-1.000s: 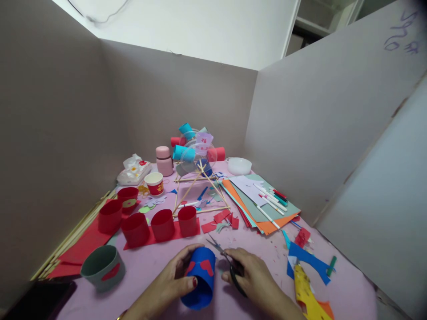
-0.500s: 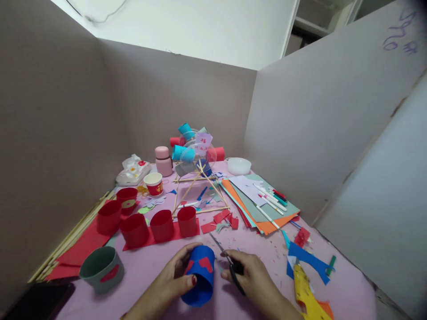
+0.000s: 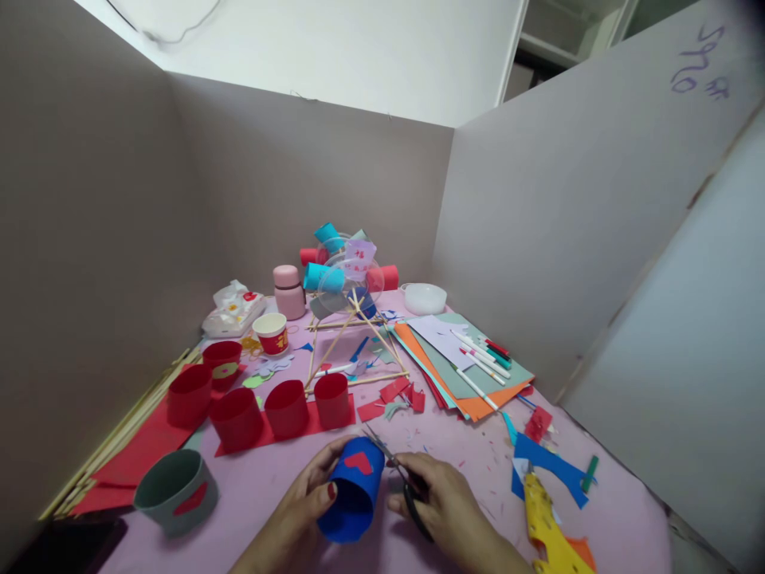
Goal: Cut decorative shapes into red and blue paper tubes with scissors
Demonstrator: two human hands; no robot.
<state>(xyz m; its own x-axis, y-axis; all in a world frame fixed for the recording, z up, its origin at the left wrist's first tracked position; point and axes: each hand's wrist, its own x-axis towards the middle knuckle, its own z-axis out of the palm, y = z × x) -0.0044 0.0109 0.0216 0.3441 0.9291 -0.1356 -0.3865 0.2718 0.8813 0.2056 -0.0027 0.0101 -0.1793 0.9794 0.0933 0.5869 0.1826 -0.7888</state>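
Note:
My left hand [image 3: 304, 502] is wrapped round a blue paper cup [image 3: 351, 496] with a red heart shape stuck on its side, holding it tilted just above the pink table [image 3: 263, 494]. My right hand [image 3: 445, 506] grips black-handled scissors [image 3: 399, 482], whose blades point up-left and touch the cup's upper right edge. Both hands sit close together at the near edge of the table.
Several red paper cups [image 3: 285, 406] stand on red paper behind the hands, a grey cup [image 3: 173, 490] at left. A stick frame with coloured cups [image 3: 350, 295], stacked coloured paper with markers [image 3: 472, 359], a yellow glue gun [image 3: 550, 534] and blue scraps lie around. Partition walls enclose the table.
The blue cup has been turned in my left hand, so the red heart now faces up. The scissors moved closer to the cup. The view shifted slightly.

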